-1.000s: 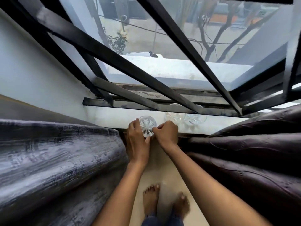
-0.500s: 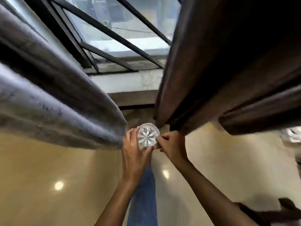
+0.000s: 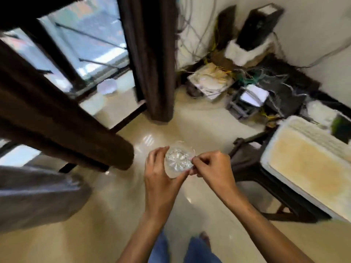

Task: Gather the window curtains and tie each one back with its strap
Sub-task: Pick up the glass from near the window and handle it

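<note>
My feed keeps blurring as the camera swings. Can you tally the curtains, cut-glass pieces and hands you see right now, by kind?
Dark brown fabric curtains: 2, one hanging by the wall, one crossing the left foreground
Grey fabric curtain: 1
Clear cut-glass round pieces: 2, one held, one on the sill
Hands: 2, left, right
Total: 7

A single head-worn camera looks steeply down, close over the left hand (image 3: pixel 161 179) and right hand (image 3: pixel 214 168), with floor (image 3: pixel 114 224) beneath them.

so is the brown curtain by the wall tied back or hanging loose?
Hanging loose: the brown curtain drops straight to the floor, no strap visible around it.
</note>
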A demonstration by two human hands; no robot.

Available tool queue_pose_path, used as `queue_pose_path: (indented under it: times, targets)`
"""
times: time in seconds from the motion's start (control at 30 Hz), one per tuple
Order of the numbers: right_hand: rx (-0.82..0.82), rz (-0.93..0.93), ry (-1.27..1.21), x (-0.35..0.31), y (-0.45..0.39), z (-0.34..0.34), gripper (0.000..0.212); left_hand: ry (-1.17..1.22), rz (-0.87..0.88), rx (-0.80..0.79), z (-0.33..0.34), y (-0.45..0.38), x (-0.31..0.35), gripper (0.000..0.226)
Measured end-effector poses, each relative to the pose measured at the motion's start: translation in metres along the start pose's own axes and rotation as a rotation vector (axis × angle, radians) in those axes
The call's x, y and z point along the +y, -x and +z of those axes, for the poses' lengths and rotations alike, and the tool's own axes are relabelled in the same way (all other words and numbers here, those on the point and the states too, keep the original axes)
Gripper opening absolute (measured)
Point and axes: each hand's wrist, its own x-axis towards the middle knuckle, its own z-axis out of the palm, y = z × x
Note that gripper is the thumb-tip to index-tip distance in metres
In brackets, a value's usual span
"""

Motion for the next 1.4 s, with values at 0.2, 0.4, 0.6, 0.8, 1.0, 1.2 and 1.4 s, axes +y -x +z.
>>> queue_pose_path:
  times: [0.2, 0.4, 0.6, 0.8, 1.0, 1.2, 1.4]
  targets:
    - [0.340, 0.073, -0.078, 0.045, 0.012, -0.138, 0.022, 0.080, 0.255, -0.252, 0.102, -0.018, 0.103, 0.078]
    - [0.568, 0.154, -0.126, 0.120, -0.001, -0.225, 0.031, 0.039, 0.472, -0.523, 0.219, -0.037, 0.164, 0.079]
    - [0.634, 0.324, -0.105, 0.202, -0.034, -0.248, 0.026, -0.295, 0.630, -0.618, 0.316, -0.045, 0.166, 0.081]
    - [0.530, 0.525, -0.013, 0.239, -0.047, -0.234, 0.024, -0.578, 0.764, -0.606, 0.349, -0.030, 0.139, 0.074]
    - [0.428, 0.574, 0.104, 0.259, -0.050, -0.220, 0.029, -0.759, 0.852, -0.621, 0.355, -0.016, 0.120, 0.073]
    - [0.357, 0.616, 0.322, 0.251, -0.046, -0.225, 0.037, -0.735, 0.800, -0.645, 0.344, -0.013, 0.125, 0.064]
    - [0.395, 0.275, 0.635, 0.165, -0.025, -0.210, 0.029, -0.260, 0.643, -0.351, 0.253, -0.006, 0.095, 0.020]
